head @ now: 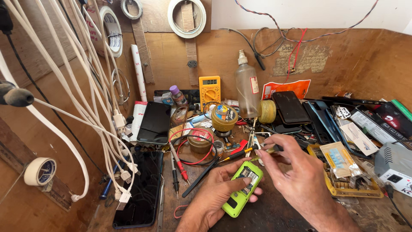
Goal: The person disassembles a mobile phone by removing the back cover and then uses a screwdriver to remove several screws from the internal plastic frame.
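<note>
Left hand cupped under a small green phone, back cover off, insides showing, held just above the wooden bench. Right hand close beside it, fingers pinched on a thin screwdriver, tip angled down at the phone's top edge. Behind: yellow multimeter, clear plastic bottle, red and black probes, black smartphone lying at left

Both hands are bare: no gloves, rings or watch. The left hand enters from 6 o'clock, the right hand from 5 o'clock; both forearms show no sleeves.
</note>
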